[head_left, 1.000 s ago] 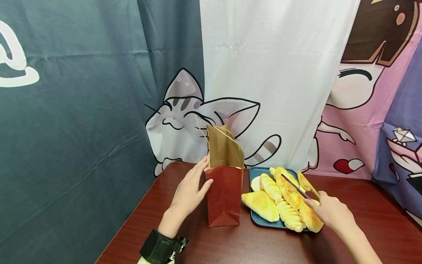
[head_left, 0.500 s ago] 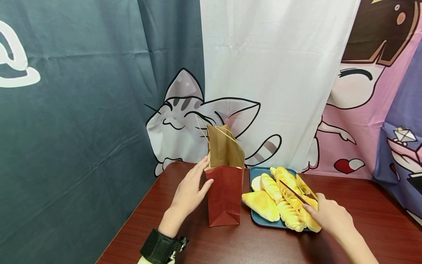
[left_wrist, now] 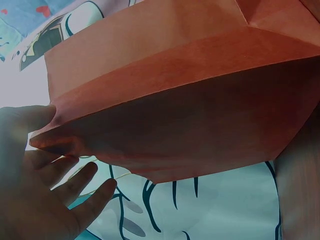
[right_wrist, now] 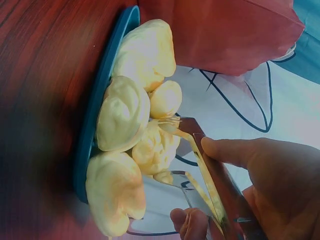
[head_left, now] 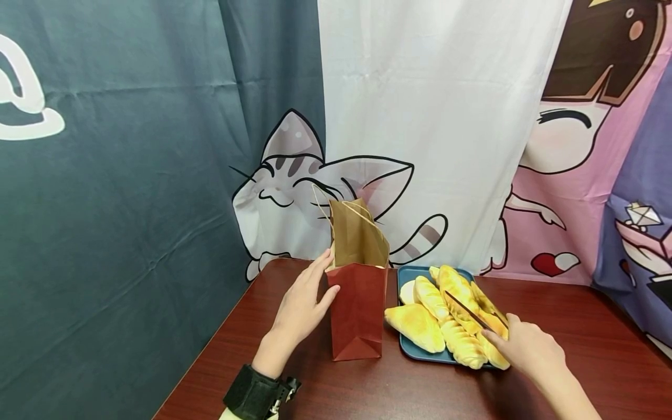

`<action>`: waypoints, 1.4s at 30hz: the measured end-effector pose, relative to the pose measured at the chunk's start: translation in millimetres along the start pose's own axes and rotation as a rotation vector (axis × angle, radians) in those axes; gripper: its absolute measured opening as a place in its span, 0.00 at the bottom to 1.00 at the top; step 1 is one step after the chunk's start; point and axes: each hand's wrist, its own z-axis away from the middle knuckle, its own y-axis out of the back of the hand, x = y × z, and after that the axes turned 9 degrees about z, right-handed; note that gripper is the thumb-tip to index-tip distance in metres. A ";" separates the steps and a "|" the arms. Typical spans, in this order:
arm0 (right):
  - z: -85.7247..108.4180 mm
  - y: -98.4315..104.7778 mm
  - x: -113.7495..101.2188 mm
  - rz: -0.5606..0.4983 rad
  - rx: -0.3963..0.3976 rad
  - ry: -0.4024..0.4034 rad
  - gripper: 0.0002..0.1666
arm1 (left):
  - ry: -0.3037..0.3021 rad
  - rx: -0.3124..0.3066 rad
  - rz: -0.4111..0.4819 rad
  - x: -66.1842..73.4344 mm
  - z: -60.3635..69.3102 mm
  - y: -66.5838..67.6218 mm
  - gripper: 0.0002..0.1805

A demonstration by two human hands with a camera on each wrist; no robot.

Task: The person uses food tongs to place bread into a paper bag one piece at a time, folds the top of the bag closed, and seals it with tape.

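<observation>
My left hand [head_left: 300, 300] rests against the left side of an upright red paper bag [head_left: 357, 315], fingers straight and thumb on its front face. The bag's mouth stands open, showing a brown inside and string handles. In the left wrist view, a bag corner [left_wrist: 55, 137] lies between thumb and fingers. My right hand [head_left: 532, 347] grips metal tongs [head_left: 469, 311] over a blue tray [head_left: 412, 348] of breads. In the right wrist view, the spread tong arms reach to either side of a ridged bread roll [right_wrist: 155, 150]; contact is hard to tell.
Several golden breads crowd the tray, including a triangular one [head_left: 417, 328] overhanging its left edge near the bag and a twisted one [head_left: 462, 344] in front. All stand on a dark red wooden table [head_left: 420, 391]. A cartoon-printed curtain [head_left: 451, 116] hangs close behind.
My right hand has moved slightly down, lowering the tongs among the breads. The left hand and the bag have stayed in place.
</observation>
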 end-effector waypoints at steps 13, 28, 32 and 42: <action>5.7 -2.7 2.7 -0.014 -0.111 -0.091 0.59 | 0.000 -0.001 0.001 -0.3 0.2 -0.4 0.32; 3.5 -12.8 5.4 -0.061 -0.161 -0.075 0.60 | -0.003 -0.002 -0.001 0.2 0.1 0.0 0.32; 5.5 -13.8 3.7 -0.094 -0.173 -0.065 0.60 | 0.001 -0.004 -0.003 0.5 0.0 -0.1 0.32; 5.3 -16.2 3.4 -0.135 -0.217 -0.088 0.62 | 0.004 -0.006 -0.007 -0.1 0.3 -0.1 0.32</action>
